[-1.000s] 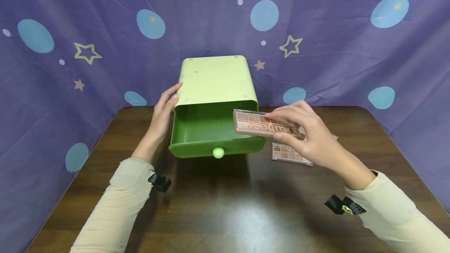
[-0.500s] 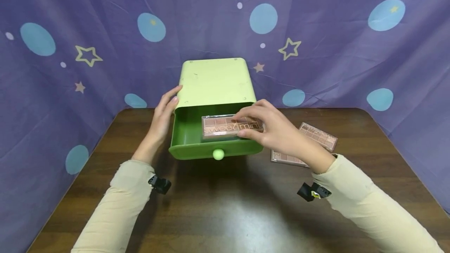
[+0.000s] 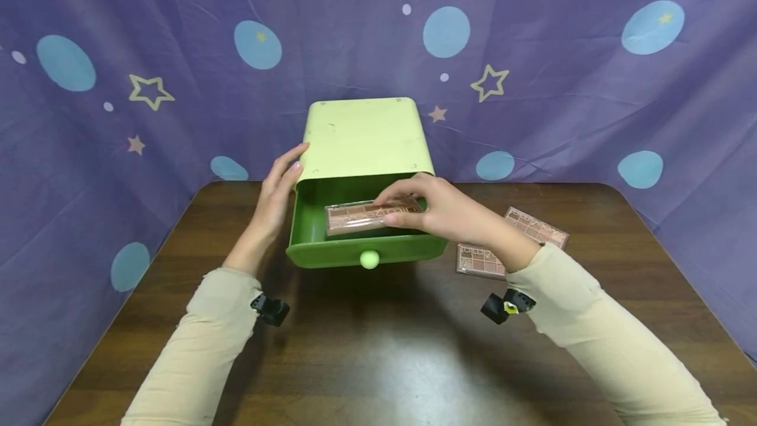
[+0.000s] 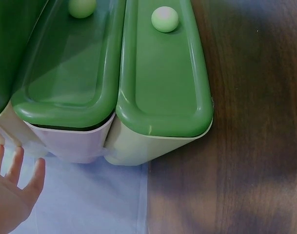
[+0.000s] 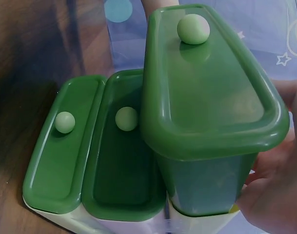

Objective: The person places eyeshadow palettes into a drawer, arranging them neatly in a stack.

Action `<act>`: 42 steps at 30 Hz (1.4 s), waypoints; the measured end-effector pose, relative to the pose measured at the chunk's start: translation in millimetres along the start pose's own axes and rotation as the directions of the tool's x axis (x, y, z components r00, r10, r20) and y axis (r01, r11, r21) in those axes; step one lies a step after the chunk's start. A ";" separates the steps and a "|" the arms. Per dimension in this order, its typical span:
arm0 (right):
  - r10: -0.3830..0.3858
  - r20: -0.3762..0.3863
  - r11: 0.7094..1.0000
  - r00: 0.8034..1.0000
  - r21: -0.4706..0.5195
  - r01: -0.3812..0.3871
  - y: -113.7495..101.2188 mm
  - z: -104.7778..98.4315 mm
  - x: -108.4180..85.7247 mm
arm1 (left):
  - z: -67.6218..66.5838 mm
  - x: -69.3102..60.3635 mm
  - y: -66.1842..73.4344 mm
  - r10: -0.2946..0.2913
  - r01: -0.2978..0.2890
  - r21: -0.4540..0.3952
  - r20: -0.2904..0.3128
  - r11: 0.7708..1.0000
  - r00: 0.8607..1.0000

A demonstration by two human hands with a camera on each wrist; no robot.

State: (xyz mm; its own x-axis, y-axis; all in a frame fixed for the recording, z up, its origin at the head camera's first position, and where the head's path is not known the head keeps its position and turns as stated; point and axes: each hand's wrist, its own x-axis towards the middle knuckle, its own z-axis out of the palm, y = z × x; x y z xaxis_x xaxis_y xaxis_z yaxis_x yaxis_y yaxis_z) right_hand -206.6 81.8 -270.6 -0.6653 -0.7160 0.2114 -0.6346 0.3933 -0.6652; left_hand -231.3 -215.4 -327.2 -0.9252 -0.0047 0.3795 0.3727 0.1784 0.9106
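A pale green cabinet (image 3: 367, 137) has its top green drawer (image 3: 331, 254) pulled out, with a round knob (image 3: 369, 259) on its front. My right hand (image 3: 440, 212) pinches an eyeshadow palette (image 3: 355, 217) between thumb and fingers, inside the drawer opening. Whether the palette touches the drawer floor cannot be told. Against the cabinet's left side rests my left hand (image 3: 272, 196), its fingers extended. In the left wrist view that hand (image 4: 16, 190) shows spread fingers. The right hand (image 5: 275, 185) appears partly behind the drawer in the right wrist view; the palette is hidden there.
Two more eyeshadow palettes lie on the brown table right of the cabinet: one nearer (image 3: 481, 260), partly under the right forearm, and one farther (image 3: 538, 225). Two closed lower drawers (image 5: 60, 156) show in the wrist views. A purple patterned curtain (image 3: 355, 31) hangs behind.
My right hand has carried the palette left from beside the drawer, then lowered it into the opening. The left hand has stayed on the cabinet's side.
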 end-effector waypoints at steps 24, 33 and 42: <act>0.055 0.150 0.980 0.987 -0.197 -0.024 -0.5 7.1 30.9 | -0.1 -0.5 -0.5 0.008 -0.008 -0.004 0.009 1.000 1.000; 0.027 0.223 0.964 0.974 -0.264 0.034 0.9 8.6 39.4 | 0.8 0.0 -0.8 0.024 -0.024 -0.007 0.005 1.000 1.000; 0.045 0.239 0.982 0.970 -0.189 0.001 -0.8 2.9 32.0 | 0.4 -0.9 -1.9 0.015 -0.015 -0.005 0.001 1.000 1.000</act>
State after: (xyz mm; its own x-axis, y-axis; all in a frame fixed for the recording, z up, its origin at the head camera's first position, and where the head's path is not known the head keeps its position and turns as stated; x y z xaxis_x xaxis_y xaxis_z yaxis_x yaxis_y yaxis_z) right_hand -226.3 57.0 -265.3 -0.5800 -0.8146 0.0046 -0.6984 0.4943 -0.5176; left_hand -231.2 -215.3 -329.3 -0.9195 -0.0009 0.3932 0.3871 0.1731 0.9056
